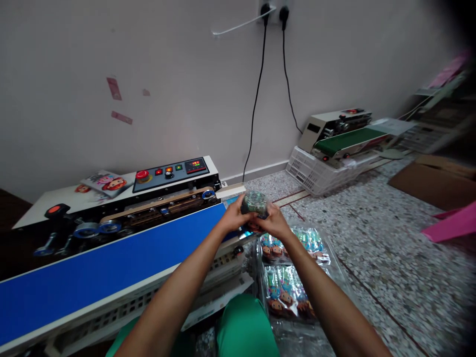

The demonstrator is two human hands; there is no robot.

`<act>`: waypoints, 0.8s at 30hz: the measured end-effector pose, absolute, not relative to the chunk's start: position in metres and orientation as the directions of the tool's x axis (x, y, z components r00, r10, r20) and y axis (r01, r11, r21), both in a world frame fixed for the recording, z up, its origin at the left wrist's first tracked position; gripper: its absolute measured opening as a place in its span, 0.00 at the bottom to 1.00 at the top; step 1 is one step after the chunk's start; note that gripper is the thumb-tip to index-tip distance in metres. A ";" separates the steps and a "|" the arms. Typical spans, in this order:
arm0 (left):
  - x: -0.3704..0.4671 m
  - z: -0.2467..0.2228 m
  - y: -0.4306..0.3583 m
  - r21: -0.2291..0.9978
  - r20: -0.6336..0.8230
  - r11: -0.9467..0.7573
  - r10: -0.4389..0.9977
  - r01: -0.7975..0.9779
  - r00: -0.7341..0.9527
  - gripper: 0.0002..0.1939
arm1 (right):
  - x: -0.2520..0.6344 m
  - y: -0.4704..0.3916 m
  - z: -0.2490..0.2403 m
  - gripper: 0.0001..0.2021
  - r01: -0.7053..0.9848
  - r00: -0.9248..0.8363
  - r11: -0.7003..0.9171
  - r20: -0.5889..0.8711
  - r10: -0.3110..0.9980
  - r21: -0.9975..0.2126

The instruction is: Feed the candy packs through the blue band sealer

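Terrazzo floor (pixel 375 258) carried a white crate (pixel 303 171) supporting a band sealer (pixel 338 129). Left hand (pixel 233 216) and right hand (pixel 276 221) each had the grip closed on a blurred packet (pixel 256 203) near the right end of the blue conveyor belt (pixel 156 250). Right forearm (pixel 322 292) partly obscured glossy pouches (pixel 284 287).

Speckled floor and its load, seen from within the room

The floor (pixel 375 263), grey and stone-flecked, is crossed by dark thin lines and a paler strip. Nearest me lies a clear plastic tray (pixel 336 260), glossy packets (pixel 284 292) flat inside it in two rows. Farther off, near the wall, a white lattice-sided crate (pixel 307 171) stands on the floor and bears a green-belted machine (pixel 349 141). To the right lies brown cardboard (pixel 431 181); a pink sheet (pixel 448 223) is beside it, its footing too blurred to tell. A second support, the near machine's white housing (pixel 48 201), carries printed packs (pixel 106 183) beside its control panel (pixel 171 173).
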State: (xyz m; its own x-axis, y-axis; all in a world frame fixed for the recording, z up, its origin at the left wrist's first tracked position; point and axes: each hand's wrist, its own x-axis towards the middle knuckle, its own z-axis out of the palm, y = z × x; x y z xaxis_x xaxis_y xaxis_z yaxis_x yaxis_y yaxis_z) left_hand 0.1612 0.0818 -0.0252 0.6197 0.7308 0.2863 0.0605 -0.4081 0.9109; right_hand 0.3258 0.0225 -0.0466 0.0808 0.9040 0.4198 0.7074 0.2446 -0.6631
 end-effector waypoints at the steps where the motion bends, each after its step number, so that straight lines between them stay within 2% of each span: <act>1: 0.161 -0.026 0.080 0.904 0.303 -0.423 0.731 0.058 0.611 0.30 | 0.325 0.021 -0.048 0.13 0.740 0.083 0.233 0.430 0.899 -0.631; 6: 0.161 -0.032 0.071 0.894 0.311 -0.441 0.733 0.075 0.604 0.31 | 0.323 0.019 -0.055 0.12 0.814 0.091 0.184 0.434 0.896 -0.551; 9: 0.162 -0.034 0.070 0.907 0.294 -0.415 0.749 0.075 0.594 0.31 | 0.322 0.021 -0.057 0.11 0.821 0.093 0.180 0.437 0.895 -0.543; 12: 0.160 -0.027 0.069 0.932 0.258 -0.356 0.789 0.074 0.558 0.34 | 0.319 0.016 -0.050 0.10 0.744 0.126 0.184 0.405 0.906 -0.643; 15: 0.147 -0.007 0.065 0.953 0.255 -0.302 0.804 -0.001 0.537 0.46 | 0.308 0.002 -0.033 0.11 0.545 0.110 0.202 0.308 0.945 -0.814; 16: 0.140 0.002 0.063 0.953 0.262 -0.301 0.795 -0.018 0.547 0.47 | 0.303 -0.004 -0.025 0.12 0.480 0.095 0.206 0.284 0.954 -0.853; 18: 0.124 0.017 0.056 0.951 0.266 -0.307 0.761 -0.034 0.592 0.40 | 0.291 -0.013 -0.010 0.15 0.390 0.048 0.225 0.264 0.963 -0.893; 20: 0.109 0.027 0.046 0.967 0.231 -0.244 0.722 -0.073 0.652 0.34 | 0.277 -0.018 0.004 0.17 0.361 -0.011 0.273 0.289 0.957 -0.892; 22: 0.096 0.028 0.033 0.987 0.160 -0.114 0.714 -0.113 0.681 0.29 | 0.263 -0.019 0.015 0.17 0.405 -0.050 0.333 0.343 0.938 -0.852; 24: 0.086 0.023 0.019 0.987 0.100 0.001 0.777 -0.159 0.621 0.25 | 0.251 -0.019 0.024 0.19 0.457 -0.100 0.373 0.370 0.923 -0.807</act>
State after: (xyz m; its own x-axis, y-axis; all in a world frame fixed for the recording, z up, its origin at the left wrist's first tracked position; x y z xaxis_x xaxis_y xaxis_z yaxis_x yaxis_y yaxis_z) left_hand 0.0864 0.0195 0.0234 0.6212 0.7773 0.0997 -0.1592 0.0006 0.9872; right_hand 0.2514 -0.0188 0.0240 -0.0999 0.9235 0.3704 0.4569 0.3733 -0.8074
